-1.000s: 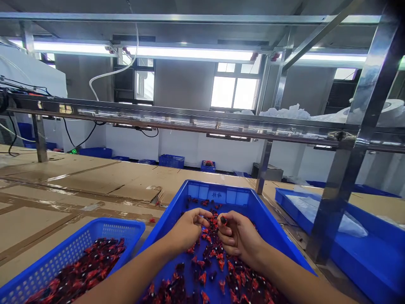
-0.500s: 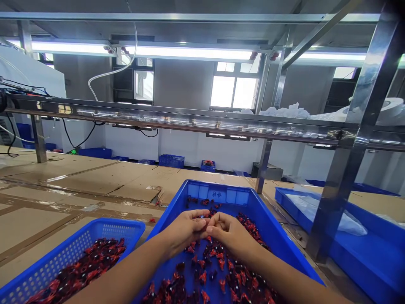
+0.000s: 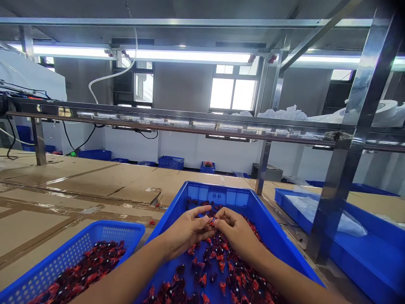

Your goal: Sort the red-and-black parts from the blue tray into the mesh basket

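Note:
Over the deep blue tub (image 3: pixel 171 217), my two hands meet at the fingertips. Between them is a small glossy red-and-dark piece (image 3: pixel 213 221), mostly covered by the fingers. My right hand (image 3: pixel 236 232) pinches it with thumb and index finger. My left hand (image 3: pixel 185 230) has its thumb against the fingers at the piece's other side, while its index finger stretches out above. Many like pieces (image 3: pixel 221 253) are scattered in the tub below, dark with bright red parts. More of them (image 3: pixel 88 266) fill the perforated blue basket (image 3: pixel 126 228) beside my left forearm.
Cardboard (image 3: pixel 104 181) taped together covers the table. A metal post (image 3: pixel 335 194) rises at right, before a blue tray (image 3: pixel 373 249) with a clear plastic bag (image 3: pixel 316 211). A metal shelf beam (image 3: pixel 177 118) crosses ahead. One loose red piece (image 3: pixel 152 222) lies between basket and tub.
My hands have drawn slightly apart at the fingertips, the right one shifting a little to the right. More of the small piece shows between them. The camera view has tilted slightly.

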A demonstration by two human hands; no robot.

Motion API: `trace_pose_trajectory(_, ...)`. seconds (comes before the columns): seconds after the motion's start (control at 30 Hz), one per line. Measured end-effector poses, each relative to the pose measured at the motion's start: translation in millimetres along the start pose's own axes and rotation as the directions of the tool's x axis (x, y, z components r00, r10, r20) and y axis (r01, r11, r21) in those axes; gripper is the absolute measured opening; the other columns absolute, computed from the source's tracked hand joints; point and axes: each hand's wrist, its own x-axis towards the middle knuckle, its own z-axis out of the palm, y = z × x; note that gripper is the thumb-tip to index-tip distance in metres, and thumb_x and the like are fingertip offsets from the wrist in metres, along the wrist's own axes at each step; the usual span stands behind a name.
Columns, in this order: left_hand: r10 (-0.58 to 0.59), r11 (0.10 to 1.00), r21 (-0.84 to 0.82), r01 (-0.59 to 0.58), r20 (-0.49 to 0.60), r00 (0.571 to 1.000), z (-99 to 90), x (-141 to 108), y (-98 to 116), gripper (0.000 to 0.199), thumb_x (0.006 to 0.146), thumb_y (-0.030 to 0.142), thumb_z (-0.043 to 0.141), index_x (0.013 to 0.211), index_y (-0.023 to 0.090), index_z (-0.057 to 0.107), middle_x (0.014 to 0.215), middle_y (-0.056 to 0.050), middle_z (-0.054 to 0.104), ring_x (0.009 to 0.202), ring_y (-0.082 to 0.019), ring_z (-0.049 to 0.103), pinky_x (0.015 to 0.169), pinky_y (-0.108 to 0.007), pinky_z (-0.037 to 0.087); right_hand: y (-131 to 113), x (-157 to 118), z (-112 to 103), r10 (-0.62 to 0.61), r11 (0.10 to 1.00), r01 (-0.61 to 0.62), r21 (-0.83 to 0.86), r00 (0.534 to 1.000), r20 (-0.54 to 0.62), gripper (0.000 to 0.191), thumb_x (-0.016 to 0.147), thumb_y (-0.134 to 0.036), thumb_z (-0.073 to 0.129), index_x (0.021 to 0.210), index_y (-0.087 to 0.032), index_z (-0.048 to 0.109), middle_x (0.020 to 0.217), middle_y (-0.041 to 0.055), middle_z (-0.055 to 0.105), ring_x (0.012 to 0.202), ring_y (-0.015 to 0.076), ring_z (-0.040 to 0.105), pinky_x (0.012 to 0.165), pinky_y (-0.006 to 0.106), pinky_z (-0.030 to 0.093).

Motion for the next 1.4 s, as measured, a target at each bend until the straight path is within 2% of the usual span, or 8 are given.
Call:
trace_pose_trajectory(0.1,-0.046,0.990,0.135,0.046,0.003,0.999,0.7,-1,-1,0.051,0.080,0.028,0.073,0.124,0.012,0.052,0.106,-0.014,0.067,0.096,-0.020,0.067,0.095,-0.038,0.049,3,3,-1,0.162,0.964,-0.169,0.203,0.985,0.055,0.013,0.080,-0.029,0.054,0.072,-0.021,0.049,0.053,-0.0085,0.038,0.044,0.0082,0.029,0.042,0.021,0.022)
trace_pose_trajectory(0.2,-0.034,0.942,0.335,0.030,0.006,0.999,2.1,-2,-2,0.048,0.077,0.036,0.074,0.114,0.011,0.057,0.089,-0.009,0.069,0.079,-0.019,0.069,0.079,-0.035,0.054,2,5,-1,0.367,0.833,-0.408,0.373,0.913,0.180,0.019,0.080,-0.033,0.050,0.066,-0.023,0.042,0.047,-0.0102,0.028,0.038,0.0069,0.015,0.037,0.020,0.011)
trace_pose_trajectory(0.3,0.054,0.854,0.517,-0.066,0.037,0.998,4.3,-3,-4,0.050,0.078,0.038,0.071,0.119,0.015,0.054,0.069,0.000,0.065,0.059,-0.015,0.064,0.057,-0.026,0.051,1,4,-1,0.462,0.752,-0.539,0.380,0.842,0.280,0.027,0.080,-0.036,0.048,0.058,-0.022,0.041,0.045,-0.0093,0.028,0.036,0.0060,0.015,0.034,0.019,0.009)
trace_pose_trajectory(0.4,0.114,0.779,0.614,-0.131,0.066,0.991,6.7,-4,-3,0.047,0.080,0.036,0.066,0.122,0.017,0.055,0.064,0.003,0.061,0.051,-0.012,0.059,0.050,-0.022,0.045,2,2,1,0.478,0.718,-0.586,0.376,0.807,0.345,0.028,0.081,-0.038,0.049,0.060,-0.020,0.046,0.046,-0.0090,0.031,0.035,0.0048,0.016,0.032,0.018,0.009)
trace_pose_trajectory(0.77,0.197,0.696,0.697,-0.174,0.048,0.979,11.7,-5,-3,0.054,0.075,0.027,0.068,0.127,0.022,0.054,0.077,0.003,0.064,0.055,-0.012,0.058,0.054,-0.024,0.045,-10,0,-3,0.464,0.574,-0.638,0.514,0.770,0.437,0.030,0.087,-0.039,0.050,0.065,-0.017,0.046,0.050,-0.0093,0.032,0.036,0.0028,0.020,0.032,0.015,0.010)
trace_pose_trajectory(1.0,0.432,0.415,0.882,-0.225,0.027,0.902,12.6,-5,4,0.033,0.079,0.031,0.067,0.111,0.025,0.062,0.085,0.003,0.069,0.078,-0.015,0.061,0.072,-0.026,0.044,-10,4,-5,0.476,0.608,-0.560,0.563,0.824,0.306,0.034,0.089,-0.037,0.049,0.061,-0.018,0.042,0.047,-0.0078,0.035,0.034,0.0037,0.024,0.030,0.015,0.013)
trace_pose_trajectory(1.2,0.435,0.351,0.903,-0.247,0.077,0.897,14.1,-9,-1,0.030,0.089,0.022,0.050,0.116,0.028,0.062,0.105,0.003,0.068,0.099,-0.015,0.061,0.088,-0.027,0.045,-9,4,-7,0.448,0.610,-0.520,0.597,0.849,0.282,0.026,0.089,-0.034,0.049,0.069,-0.019,0.046,0.048,-0.0083,0.037,0.034,0.0039,0.024,0.029,0.014,0.013)
trace_pose_trajectory(1.4,0.448,0.245,0.938,-0.245,0.114,0.887,14.8,-9,-2,0.043,0.085,0.024,0.062,0.126,0.032,0.051,0.105,0.005,0.070,0.101,-0.015,0.064,0.087,-0.027,0.048,-8,4,-7,0.443,0.616,-0.469,0.633,0.871,0.214,0.020,0.087,-0.033,0.049,0.073,-0.019,0.047,0.049,-0.0077,0.042,0.033,0.0038,0.025,0.028,0.014,0.014)
